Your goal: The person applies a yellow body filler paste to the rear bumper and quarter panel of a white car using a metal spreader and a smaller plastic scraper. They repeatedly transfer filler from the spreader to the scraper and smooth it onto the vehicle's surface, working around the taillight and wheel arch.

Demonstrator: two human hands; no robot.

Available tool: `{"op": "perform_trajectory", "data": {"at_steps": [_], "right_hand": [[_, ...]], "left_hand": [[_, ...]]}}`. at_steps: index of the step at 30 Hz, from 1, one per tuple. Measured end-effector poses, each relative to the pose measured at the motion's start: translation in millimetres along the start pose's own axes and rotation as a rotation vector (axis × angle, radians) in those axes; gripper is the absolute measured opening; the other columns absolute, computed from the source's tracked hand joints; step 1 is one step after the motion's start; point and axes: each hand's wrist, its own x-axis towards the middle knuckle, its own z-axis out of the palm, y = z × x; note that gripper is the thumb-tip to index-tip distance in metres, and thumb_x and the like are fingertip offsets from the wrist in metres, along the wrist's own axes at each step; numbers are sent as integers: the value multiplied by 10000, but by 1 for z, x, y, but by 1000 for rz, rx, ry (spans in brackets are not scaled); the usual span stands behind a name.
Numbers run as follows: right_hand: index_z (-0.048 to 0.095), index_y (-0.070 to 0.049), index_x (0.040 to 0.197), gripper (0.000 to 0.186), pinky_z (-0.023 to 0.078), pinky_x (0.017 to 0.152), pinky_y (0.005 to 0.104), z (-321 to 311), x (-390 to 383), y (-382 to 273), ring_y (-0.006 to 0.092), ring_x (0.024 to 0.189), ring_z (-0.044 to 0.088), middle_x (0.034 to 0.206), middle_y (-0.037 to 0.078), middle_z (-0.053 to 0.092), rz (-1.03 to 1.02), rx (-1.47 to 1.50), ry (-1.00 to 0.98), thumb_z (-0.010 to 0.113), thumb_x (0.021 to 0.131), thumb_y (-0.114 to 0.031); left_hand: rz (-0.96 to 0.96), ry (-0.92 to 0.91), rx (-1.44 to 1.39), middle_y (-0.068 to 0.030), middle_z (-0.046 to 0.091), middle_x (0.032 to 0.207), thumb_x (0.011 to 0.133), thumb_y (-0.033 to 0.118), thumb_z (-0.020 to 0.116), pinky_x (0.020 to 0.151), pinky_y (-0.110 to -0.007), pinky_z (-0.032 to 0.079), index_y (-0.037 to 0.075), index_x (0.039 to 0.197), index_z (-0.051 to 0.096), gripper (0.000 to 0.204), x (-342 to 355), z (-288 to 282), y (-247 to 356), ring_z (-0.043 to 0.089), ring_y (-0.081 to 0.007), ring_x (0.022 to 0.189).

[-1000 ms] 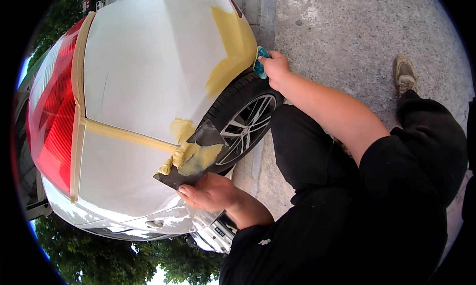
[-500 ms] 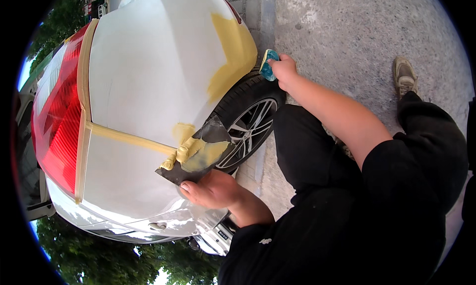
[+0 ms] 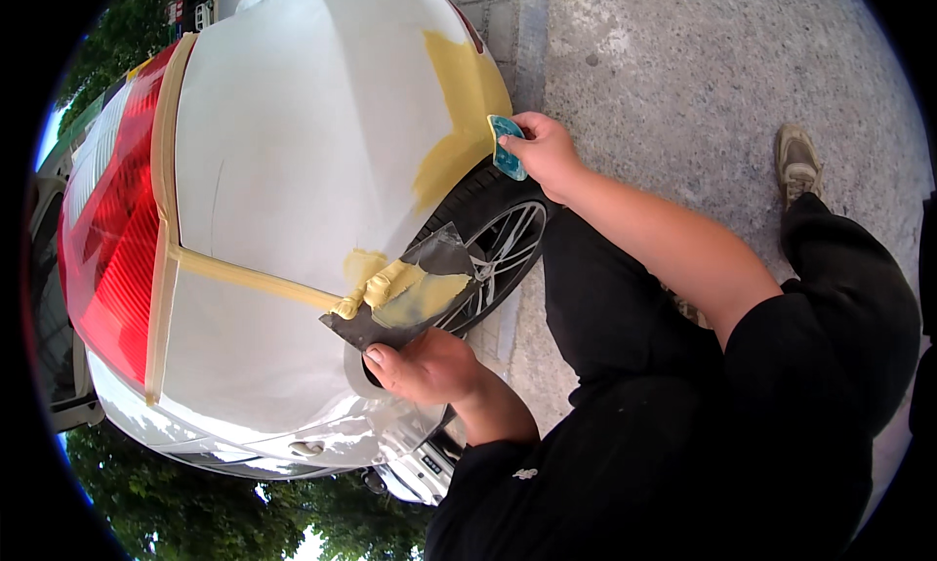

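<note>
My left hand (image 3: 425, 371) grips a dark, flat board (image 3: 444, 253) carrying thick lumps and a smear of yellow putty (image 3: 384, 283), held over the white car's rear side beside the wheel (image 3: 510, 244). My right hand (image 3: 547, 156) pinches a small teal spreader (image 3: 508, 151) at the edge of the yellow filler patch (image 3: 457, 102) by the wheel arch; whether it touches cannot be told. Beige masking tape (image 3: 171, 92) borders the red tail light (image 3: 117, 288); a yellow strip (image 3: 249, 273) crosses the white body panel (image 3: 273, 131).
My black-clad knee (image 3: 595, 297) is close to the tyre. My shoe (image 3: 797, 161) rests on the rough concrete ground (image 3: 683, 63). Grey paving (image 3: 483, 14) lies beyond the car. Trees (image 3: 195, 493) and another white vehicle (image 3: 415, 478) show at the lower left.
Since half a second ago, my right hand with the spreader has moved left and slightly down to the filler's edge. My left hand with the board has shifted a little rightward.
</note>
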Motion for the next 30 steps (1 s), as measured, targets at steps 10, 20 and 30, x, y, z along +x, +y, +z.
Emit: {"op": "perform_trajectory", "data": {"at_steps": [10,20,30], "right_hand": [[640,29,1110,212,539,699,331,-47,48,6,173,822,665,973,95,692,103,-61,223,636,921,-66],[621,-2,1101,188,500,763,289,7,10,-5,124,835,608,946,49,652,-114,-240,97,640,918,-42],[639,-3,1102,177,522,711,270,-22,18,14,96,787,634,929,47,687,-149,-282,317,628,939,-69]], "left_hand": [[13,-37,20,-173,580,1164,1024,283,464,983,-382,431,-64,1184,517,386,6,14,8,552,-236,1084],[41,-42,77,-171,594,1170,1019,254,478,978,-382,444,-68,1170,540,361,7,-14,-8,565,-233,1073],[-24,-62,-31,-179,577,1210,1015,286,461,1008,-407,429,-61,1172,518,385,11,-2,-5,553,-252,1123]]}}
